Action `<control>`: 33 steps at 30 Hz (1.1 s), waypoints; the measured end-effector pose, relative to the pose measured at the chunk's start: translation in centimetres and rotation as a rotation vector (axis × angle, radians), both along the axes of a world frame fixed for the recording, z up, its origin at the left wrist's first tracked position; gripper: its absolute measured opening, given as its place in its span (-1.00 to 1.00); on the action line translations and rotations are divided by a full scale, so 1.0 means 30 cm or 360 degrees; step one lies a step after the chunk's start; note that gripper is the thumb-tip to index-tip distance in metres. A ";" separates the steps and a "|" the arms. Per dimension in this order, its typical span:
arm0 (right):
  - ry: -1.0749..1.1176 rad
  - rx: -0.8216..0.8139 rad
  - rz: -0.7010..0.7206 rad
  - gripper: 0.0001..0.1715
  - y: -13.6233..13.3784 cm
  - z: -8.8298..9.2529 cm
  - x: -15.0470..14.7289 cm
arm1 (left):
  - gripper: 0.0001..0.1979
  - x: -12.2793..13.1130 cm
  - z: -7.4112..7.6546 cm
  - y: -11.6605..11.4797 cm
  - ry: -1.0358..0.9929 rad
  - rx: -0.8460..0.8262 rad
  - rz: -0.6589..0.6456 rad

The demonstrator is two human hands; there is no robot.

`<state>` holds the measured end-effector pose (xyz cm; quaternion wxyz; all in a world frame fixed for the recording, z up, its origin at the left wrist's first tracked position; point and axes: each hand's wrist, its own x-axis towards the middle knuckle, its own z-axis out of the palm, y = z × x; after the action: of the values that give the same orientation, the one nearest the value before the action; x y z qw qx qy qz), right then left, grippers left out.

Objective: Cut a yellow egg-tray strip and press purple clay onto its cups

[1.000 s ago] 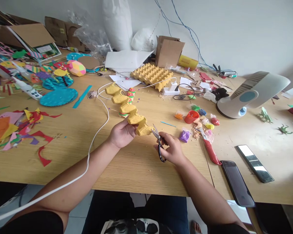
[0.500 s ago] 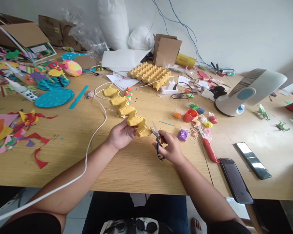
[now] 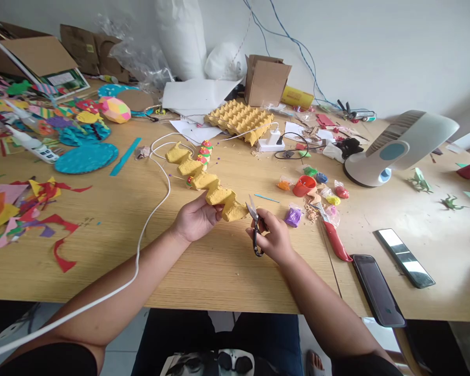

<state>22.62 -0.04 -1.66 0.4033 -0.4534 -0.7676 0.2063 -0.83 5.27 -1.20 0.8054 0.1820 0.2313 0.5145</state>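
Observation:
My left hand (image 3: 198, 218) is closed on the near end of a yellow egg carton strip (image 3: 216, 194), a row of several bumpy cups that slants away to the upper left above the table. In my right hand (image 3: 273, 235) is a pair of scissors (image 3: 255, 224) with black handles, my fingers in the loops. The parted blades point up at the strip's near right end, with one blade at its edge; whether they touch I cannot tell. Partly behind the strip stands a red, green and yellow decorated piece (image 3: 205, 152).
Behind lies a yellow egg tray (image 3: 238, 119) beside a white power plug block (image 3: 272, 143). To the right are a red cup (image 3: 304, 185), bagged clay (image 3: 293, 215), a red-handled knife (image 3: 337, 241), phones (image 3: 379, 290) and a white fan (image 3: 407, 146). A white cable (image 3: 141, 235) crosses my left forearm.
The egg carton strip has shifted slightly right and its far end a little lower. The scissors stay near its end, moved slightly right.

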 end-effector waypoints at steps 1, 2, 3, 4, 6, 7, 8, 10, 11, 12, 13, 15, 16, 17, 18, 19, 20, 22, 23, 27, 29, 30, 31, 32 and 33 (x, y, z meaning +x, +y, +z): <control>0.0003 -0.0008 -0.0003 -0.67 0.000 0.000 0.000 | -0.71 0.000 -0.002 0.000 0.0003 0.0003 -0.0011; 0.0006 -0.0018 -0.0006 -0.67 -0.001 -0.001 0.000 | -0.70 0.000 -0.004 0.000 0.0005 0.0009 -0.0020; 0.0010 -0.0027 -0.0010 -0.67 -0.001 -0.001 0.000 | -0.70 0.000 -0.005 0.000 0.0009 0.0016 -0.0029; 0.0014 -0.0034 -0.0014 -0.67 -0.002 -0.002 -0.001 | -0.69 0.000 -0.006 0.000 0.0012 0.0023 -0.0036; 0.0017 -0.0045 -0.0014 -0.68 -0.002 -0.003 -0.001 | -0.69 0.001 -0.006 0.000 0.0019 0.0033 -0.0046; 0.0016 -0.0048 -0.0014 -0.68 -0.002 -0.004 -0.001 | -0.69 0.002 -0.006 -0.001 0.0020 0.0035 -0.0046; 0.0015 -0.0049 -0.0021 -0.68 -0.002 -0.006 -0.001 | -0.69 0.002 -0.005 0.000 0.0021 0.0036 -0.0044; 0.0019 -0.0061 -0.0044 -0.67 -0.002 -0.008 -0.001 | -0.69 0.001 -0.005 0.000 0.0017 0.0032 -0.0032; 0.0026 -0.0066 -0.0061 -0.67 -0.001 -0.010 -0.001 | -0.69 0.001 -0.005 0.001 0.0012 0.0029 -0.0026; 0.0031 -0.0069 -0.0076 -0.67 0.000 -0.011 -0.001 | -0.70 0.000 -0.004 0.002 0.0007 0.0028 -0.0022; 0.0033 -0.0068 -0.0088 -0.66 0.000 -0.011 -0.001 | -0.70 -0.001 -0.004 0.003 0.0001 0.0029 -0.0018; 0.0031 -0.0059 -0.0098 -0.65 0.001 -0.009 -0.002 | -0.73 -0.003 -0.002 0.004 -0.0008 0.0040 -0.0007; 0.0033 -0.0053 -0.0107 -0.65 0.002 -0.007 -0.002 | -0.74 -0.004 -0.001 0.005 -0.0013 0.0049 0.0000; 0.0040 -0.0053 -0.0117 -0.66 0.002 -0.004 -0.003 | -0.77 -0.005 0.001 0.005 -0.0017 0.0059 0.0007; 0.0051 -0.0062 -0.0124 -0.67 0.002 -0.001 -0.003 | -0.79 -0.005 0.002 0.005 -0.0022 0.0069 0.0009; 0.0064 -0.0074 -0.0127 -0.68 0.002 0.002 -0.003 | -0.82 -0.005 0.003 0.005 -0.0025 0.0078 0.0008; 0.0071 -0.0090 -0.0116 -0.69 0.002 0.005 -0.002 | -0.84 -0.006 0.003 0.005 -0.0025 0.0086 0.0006; 0.0069 -0.0111 -0.0047 -0.69 0.002 0.009 -0.001 | -0.88 -0.005 0.005 0.005 -0.0019 0.0092 0.0001; 0.0061 -0.0110 -0.0001 -0.67 0.002 0.010 -0.001 | -0.89 -0.005 0.006 0.005 -0.0012 0.0091 0.0000; 0.0022 -0.0073 0.0095 -0.63 0.004 0.009 0.001 | -0.88 -0.004 0.007 0.005 0.0020 0.0061 0.0002; 0.0004 -0.0070 0.0082 -0.63 0.004 0.008 0.001 | -0.86 -0.004 0.007 0.005 0.0026 0.0049 0.0011; -0.0004 -0.0067 0.0073 -0.62 0.003 0.008 0.002 | -0.84 -0.004 0.006 0.005 0.0025 0.0048 0.0014; -0.0010 -0.0063 0.0066 -0.62 0.003 0.008 0.002 | -0.82 -0.003 0.005 0.005 0.0023 0.0048 0.0015; -0.0015 -0.0056 0.0062 -0.62 0.003 0.008 0.002 | -0.80 -0.003 0.005 0.006 0.0019 0.0050 0.0013; -0.0019 -0.0048 0.0061 -0.62 0.002 0.008 0.002 | -0.77 -0.003 0.004 0.006 0.0016 0.0055 0.0011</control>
<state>22.69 0.03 -1.43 0.3878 -0.4460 -0.7753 0.2228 -0.92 5.43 -1.08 0.7991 0.1975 0.2272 0.5204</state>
